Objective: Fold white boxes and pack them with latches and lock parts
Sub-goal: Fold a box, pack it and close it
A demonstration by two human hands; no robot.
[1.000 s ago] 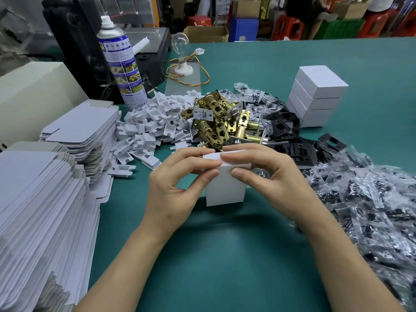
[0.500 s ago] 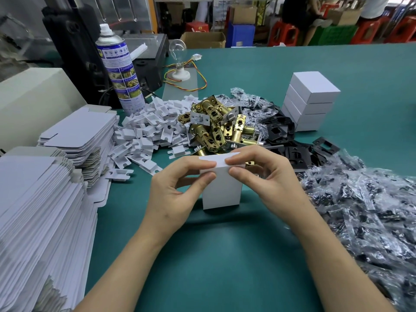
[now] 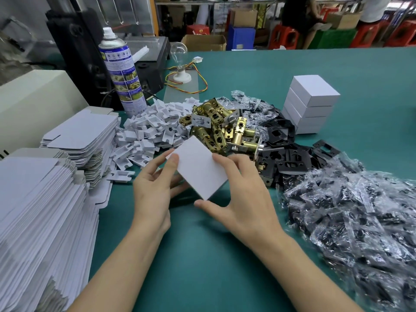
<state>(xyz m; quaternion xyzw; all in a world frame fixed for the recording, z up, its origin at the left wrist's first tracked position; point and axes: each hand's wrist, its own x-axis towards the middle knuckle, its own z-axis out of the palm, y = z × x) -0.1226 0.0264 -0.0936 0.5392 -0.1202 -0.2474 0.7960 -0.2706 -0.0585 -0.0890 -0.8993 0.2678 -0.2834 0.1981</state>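
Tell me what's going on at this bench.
A person holds a folded white box tilted over the green table, gripped between the left hand and the right hand. It looks closed. Brass latches, black plates and bagged parts lie piled behind and to the right; flat box blanks are stacked at left, finished boxes at the far right.

Flat blanks (image 3: 33, 221) left — latches (image 3: 222, 129) behind box (image 3: 199, 167) — bags (image 3: 351, 221) right.

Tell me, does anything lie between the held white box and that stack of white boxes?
Yes: the brass latches and black plates are heaped between the box and the stack. Carried high, it could probably pass above them.
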